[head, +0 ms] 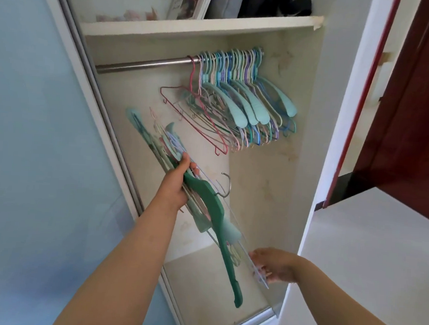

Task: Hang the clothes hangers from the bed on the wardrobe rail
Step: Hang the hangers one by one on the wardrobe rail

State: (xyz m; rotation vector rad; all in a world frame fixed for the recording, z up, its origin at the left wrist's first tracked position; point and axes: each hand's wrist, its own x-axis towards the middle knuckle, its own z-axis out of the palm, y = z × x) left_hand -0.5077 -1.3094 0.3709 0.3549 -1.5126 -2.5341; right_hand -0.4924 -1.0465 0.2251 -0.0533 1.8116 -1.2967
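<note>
My left hand [179,179] grips a bundle of hangers [215,207] inside the open wardrobe, below the rail. A dark green plastic hanger is the outermost of the bundle; pale teal and pastel wire ones lie behind it, with metal hooks sticking out to the right. My right hand [273,266] holds the lower end of a clear hanger at the bundle's bottom right. The steel rail [144,63] runs under the shelf. Several teal, blue, purple and pink hangers [240,98] hang bunched at its right end.
A white shelf [199,27] above the rail carries a framed picture and dark folded items. The wardrobe's sliding door frame [99,105] stands on the left beside a blue wall. A dark red door [412,111] is open at the right.
</note>
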